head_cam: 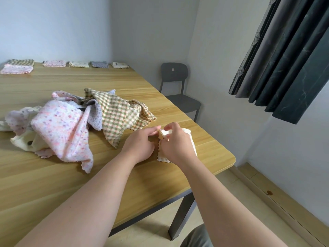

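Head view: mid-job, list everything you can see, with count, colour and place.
cream cloth: one, cream, near the table's right edge, under both grips
heap: several loose cloths, exact count unclear, pink speckled, green-orange checked, grey, cream, left of the grips
folded cloths: six, checked, two pink, two cream, grey, along the table's far edge
table: one, light wood, dark legs
chair: one, dark grey, beyond the table by the wall
curtain: one, dark grey-green, upper right
left grip: one, bare, pinches the cream cloth's edge
right grip: one, bare, pinches the cream cloth
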Tool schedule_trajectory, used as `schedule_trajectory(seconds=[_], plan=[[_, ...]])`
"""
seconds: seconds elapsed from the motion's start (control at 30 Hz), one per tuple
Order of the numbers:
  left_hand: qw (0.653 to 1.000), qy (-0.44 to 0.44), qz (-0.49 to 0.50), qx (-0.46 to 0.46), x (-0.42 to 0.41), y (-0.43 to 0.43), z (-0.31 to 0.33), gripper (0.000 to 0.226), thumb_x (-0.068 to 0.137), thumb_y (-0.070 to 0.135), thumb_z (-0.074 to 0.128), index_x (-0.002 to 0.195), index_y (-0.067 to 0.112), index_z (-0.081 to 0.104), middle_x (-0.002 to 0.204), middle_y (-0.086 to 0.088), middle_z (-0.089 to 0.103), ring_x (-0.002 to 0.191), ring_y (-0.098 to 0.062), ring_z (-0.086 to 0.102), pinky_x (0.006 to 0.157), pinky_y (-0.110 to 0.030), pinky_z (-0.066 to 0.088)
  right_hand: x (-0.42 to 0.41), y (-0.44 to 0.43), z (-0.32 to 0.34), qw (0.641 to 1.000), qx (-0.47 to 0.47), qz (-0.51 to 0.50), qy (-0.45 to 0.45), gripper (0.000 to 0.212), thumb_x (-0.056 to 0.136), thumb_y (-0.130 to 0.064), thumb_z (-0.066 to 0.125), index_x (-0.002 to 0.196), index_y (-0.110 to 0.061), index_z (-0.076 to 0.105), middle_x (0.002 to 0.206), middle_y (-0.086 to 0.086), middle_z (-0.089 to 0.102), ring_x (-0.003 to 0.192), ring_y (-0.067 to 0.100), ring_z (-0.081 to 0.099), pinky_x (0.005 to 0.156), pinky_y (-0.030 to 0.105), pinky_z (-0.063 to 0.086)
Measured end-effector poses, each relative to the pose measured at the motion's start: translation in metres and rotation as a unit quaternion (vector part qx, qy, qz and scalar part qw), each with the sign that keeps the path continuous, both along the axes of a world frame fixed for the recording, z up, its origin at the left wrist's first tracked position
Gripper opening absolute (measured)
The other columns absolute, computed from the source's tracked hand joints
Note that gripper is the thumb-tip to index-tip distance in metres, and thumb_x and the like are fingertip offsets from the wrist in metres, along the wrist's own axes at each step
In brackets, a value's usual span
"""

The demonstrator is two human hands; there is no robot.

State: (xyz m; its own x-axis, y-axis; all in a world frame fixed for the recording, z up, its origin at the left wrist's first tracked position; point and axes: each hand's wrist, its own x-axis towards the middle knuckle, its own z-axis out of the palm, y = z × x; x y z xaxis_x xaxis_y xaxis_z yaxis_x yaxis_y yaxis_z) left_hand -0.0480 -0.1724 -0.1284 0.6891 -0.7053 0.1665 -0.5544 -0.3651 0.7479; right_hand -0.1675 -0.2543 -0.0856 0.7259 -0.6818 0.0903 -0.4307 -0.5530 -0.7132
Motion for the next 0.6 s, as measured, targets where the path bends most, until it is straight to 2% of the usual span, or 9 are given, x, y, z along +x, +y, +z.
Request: schedule_trajectory(seconds=[0.07, 0.17, 0.23, 0.3, 0.4, 0.47, 0.53, 0.6], plan=[[1.000, -0.003, -0.003, 0.005, -0.001, 0.000, 0.001, 0.065, 0.091, 0.004, 0.052, 0.142, 0.043, 0.055, 0.139, 0.016, 0.061, 0.133, -0.013, 0.052, 0.098, -0.025, 0.042, 0.000, 0.001, -0.001, 1.000, 0.027, 0.009, -0.006, 0.031, 0.096, -0.017, 0.054, 0.126, -0.026, 0.049, 0.079, -0.011, 0.059, 0.060, 0.004, 0.058, 0.045, 0.020, 0.046], [1.000, -0.019, -0.001, 0.024, -0.001, 0.000, 0.000, 0.059, 0.093, 0.006, 0.046, 0.138, 0.043, 0.059, 0.145, 0.009, 0.058, 0.135, -0.018, 0.051, 0.101, -0.029, 0.046, -0.002, -0.002, 0.001, 0.996, 0.070, -0.024, -0.051, 0.024, 0.098, -0.033, 0.054, 0.121, -0.026, 0.055, 0.078, -0.009, 0.068, 0.064, 0.013, 0.067, 0.056, 0.029, 0.055], [1.000, -0.020, 0.003, 0.021, -0.001, -0.001, 0.000, 0.049, 0.100, 0.013, 0.044, 0.136, 0.041, 0.061, 0.146, 0.008, 0.057, 0.133, -0.018, 0.052, 0.096, -0.026, 0.044, -0.005, -0.009, 0.005, 0.994, 0.055, -0.060, -0.078, 0.023, 0.100, -0.034, 0.052, 0.120, -0.024, 0.058, 0.091, -0.010, 0.068, 0.071, 0.013, 0.067, 0.057, 0.032, 0.056], [1.000, -0.008, 0.007, -0.002, -0.003, -0.001, 0.001, 0.040, 0.107, 0.024, 0.041, 0.140, 0.038, 0.059, 0.147, 0.009, 0.056, 0.133, -0.015, 0.052, 0.099, -0.026, 0.043, -0.009, -0.018, 0.004, 0.995, -0.032, -0.070, -0.065, 0.025, 0.103, -0.029, 0.049, 0.125, -0.021, 0.059, 0.111, -0.005, 0.067, 0.080, 0.010, 0.063, 0.062, 0.026, 0.049], [0.998, -0.057, -0.011, -0.011, -0.008, -0.001, 0.004, 0.045, 0.108, 0.042, 0.038, 0.151, 0.033, 0.046, 0.160, 0.013, 0.037, 0.148, -0.011, 0.032, 0.120, -0.034, 0.027, -0.014, -0.033, -0.006, 0.983, -0.177, -0.043, -0.009, 0.032, 0.104, -0.026, 0.046, 0.133, -0.019, 0.058, 0.128, 0.001, 0.064, 0.116, 0.020, 0.058, 0.090, 0.035, 0.050], [0.990, -0.128, -0.055, 0.030, -0.010, -0.003, 0.007, 0.054, 0.106, 0.053, 0.030, 0.156, 0.033, 0.035, 0.165, 0.016, 0.023, 0.153, -0.009, 0.017, 0.125, -0.038, 0.016, -0.014, -0.041, -0.014, 0.973, -0.231, 0.000, 0.024, 0.034, 0.106, -0.027, 0.040, 0.133, -0.018, 0.059, 0.131, 0.000, 0.063, 0.127, 0.021, 0.052, 0.101, 0.037, 0.045], [0.976, -0.156, -0.112, 0.105, -0.009, -0.005, 0.009, 0.060, 0.105, 0.056, 0.019, 0.160, 0.033, 0.020, 0.167, 0.016, 0.009, 0.155, -0.007, 0.002, 0.127, -0.042, 0.006, -0.017, -0.047, -0.020, 0.964, -0.251, 0.044, 0.075, 0.038, 0.107, -0.030, 0.032, 0.135, -0.019, 0.056, 0.137, -0.005, 0.057, 0.137, 0.021, 0.044, 0.106, 0.037, 0.038], [0.956, -0.150, -0.147, 0.206, -0.007, -0.007, 0.008, 0.061, 0.106, 0.055, 0.011, 0.162, 0.032, 0.001, 0.167, 0.016, -0.006, 0.154, -0.007, -0.011, 0.127, -0.042, -0.005, -0.023, -0.053, -0.029, 0.957, -0.231, 0.076, 0.160, 0.049, 0.109, -0.039, 0.021, 0.152, -0.022, 0.038, 0.159, -0.007, 0.036, 0.153, 0.021, 0.020, 0.120, 0.040, 0.023]])
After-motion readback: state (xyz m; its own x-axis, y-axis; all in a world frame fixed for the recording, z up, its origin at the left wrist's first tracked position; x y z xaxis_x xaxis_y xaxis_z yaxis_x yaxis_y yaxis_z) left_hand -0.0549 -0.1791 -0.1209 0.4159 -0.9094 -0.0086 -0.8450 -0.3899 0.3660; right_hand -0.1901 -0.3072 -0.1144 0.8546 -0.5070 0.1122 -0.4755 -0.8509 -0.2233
